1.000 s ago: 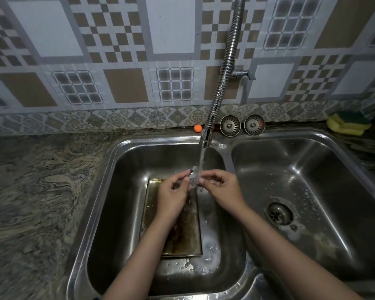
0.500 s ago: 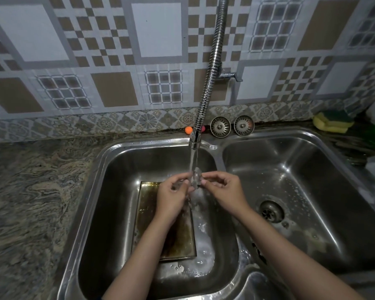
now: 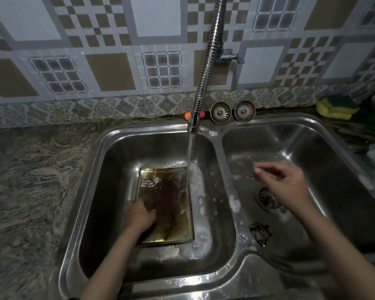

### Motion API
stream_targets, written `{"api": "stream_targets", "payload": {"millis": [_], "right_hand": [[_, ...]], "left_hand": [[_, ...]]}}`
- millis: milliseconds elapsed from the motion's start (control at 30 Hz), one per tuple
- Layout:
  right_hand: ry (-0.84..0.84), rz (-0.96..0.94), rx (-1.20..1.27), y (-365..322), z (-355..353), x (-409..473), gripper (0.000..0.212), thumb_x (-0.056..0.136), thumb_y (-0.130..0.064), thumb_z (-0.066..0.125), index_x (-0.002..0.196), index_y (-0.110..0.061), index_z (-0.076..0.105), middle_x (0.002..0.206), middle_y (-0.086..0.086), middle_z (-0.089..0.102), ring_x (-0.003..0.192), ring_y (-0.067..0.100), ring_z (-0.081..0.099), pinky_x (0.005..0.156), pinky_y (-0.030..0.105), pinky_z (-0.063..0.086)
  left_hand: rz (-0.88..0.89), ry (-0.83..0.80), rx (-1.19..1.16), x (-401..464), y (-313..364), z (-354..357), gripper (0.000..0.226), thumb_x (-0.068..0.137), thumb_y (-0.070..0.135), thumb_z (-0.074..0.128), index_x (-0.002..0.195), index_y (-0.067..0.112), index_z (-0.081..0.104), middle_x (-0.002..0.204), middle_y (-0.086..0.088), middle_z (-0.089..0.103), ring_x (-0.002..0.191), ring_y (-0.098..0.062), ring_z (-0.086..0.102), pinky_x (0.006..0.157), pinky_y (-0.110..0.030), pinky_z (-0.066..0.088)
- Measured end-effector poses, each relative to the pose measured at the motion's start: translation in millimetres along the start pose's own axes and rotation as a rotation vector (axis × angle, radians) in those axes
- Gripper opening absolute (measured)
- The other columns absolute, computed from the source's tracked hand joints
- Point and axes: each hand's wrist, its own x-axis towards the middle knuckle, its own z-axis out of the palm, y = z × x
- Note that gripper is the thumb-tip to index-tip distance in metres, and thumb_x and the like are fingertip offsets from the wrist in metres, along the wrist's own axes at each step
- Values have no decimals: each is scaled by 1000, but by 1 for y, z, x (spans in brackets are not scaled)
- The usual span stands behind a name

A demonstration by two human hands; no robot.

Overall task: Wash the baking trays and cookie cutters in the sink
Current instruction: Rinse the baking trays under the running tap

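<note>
Double sink [image 3: 217, 135] with the tap [image 3: 192, 124] running into the left basin, so this looks like the rinse-and-scrub stage. The baking tray [image 3: 167, 198] lies flat on the bottom of the left basin, brown and greasy, with water pooled in it and the stream landing just off its far right corner.

The left hand [image 3: 140, 216] is down on the near left part of the tray, fingers curled against it; I can't tell if it's gripping the rim or just pressing. The right hand [image 3: 284, 184] hovers over the right basin, fingertips drawn together as if pinching something small, but it's blurred, so I can't say whether anything is in it.

1 star-shaped cookie cutter [image 3: 260, 233] sits in the right basin near the front, close to the drain [image 3: 267, 199]. My guess is the cutters get parked there once rinsed.

Next move probably needs the tray tilted or lifted under the stream, and something to scrub with; the yellow-green sponge [image 3: 337, 107] is on the table at the far right, well away from both hands. 2 sink strainers [image 3: 232, 111] lean against the wall behind the tap.

No brands, labels or readable writing anywhere.
</note>
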Motion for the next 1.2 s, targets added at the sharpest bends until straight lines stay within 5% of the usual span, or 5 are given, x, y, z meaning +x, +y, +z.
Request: {"api": "stream_targets", "payload": {"millis": [433, 733, 900, 1067, 1200], "right_hand": [[-536, 316, -894, 105, -16, -25, 13, 85, -16, 61, 80, -21, 71, 81, 1, 72, 74, 6, 65, 59, 16, 38], [-64, 11, -574, 32, 9, -8, 12, 83, -15, 68, 92, -10, 73, 82, 2, 72, 71, 14, 65, 70, 20, 51], [-207, -215, -379, -15, 66, -23, 23, 86, -18, 64, 107, -12, 71, 100, 0, 70, 91, 11, 65, 81, 3, 40], [-721, -271, -653, -27, 123, -21, 67, 97, -43, 44, 152, -19, 15, 160, -1, 12, 146, 13, 10, 118, 31, 11], [-534, -258, -889, -20, 136, 28, 72, 97, -52, 31, 152, -18, 1, 160, 3, -12, 146, 19, -13, 118, 51, 1]], "left_hand": [[-30, 104, 15, -3, 9, -18, 22, 79, 13, 64, 101, 11, 62, 104, -14, 63, 93, -30, 60, 70, -32, 46], [175, 256, -300, -17, 31, -29, 26, 86, -1, 49, 105, 14, 58, 101, -9, 60, 89, -24, 58, 73, -33, 49], [136, 358, -506, -32, 49, -38, 25, 90, -2, 44, 103, 14, 60, 101, -5, 58, 91, -19, 55, 77, -27, 42], [149, 305, -799, -46, 64, -29, 26, 93, 5, 46, 95, 28, 58, 104, -2, 63, 98, -20, 61, 87, -40, 52], [264, 341, -897, -63, 79, -26, 24, 94, 3, 46, 98, 24, 58, 106, 5, 61, 104, -13, 58, 84, -20, 45]]}}
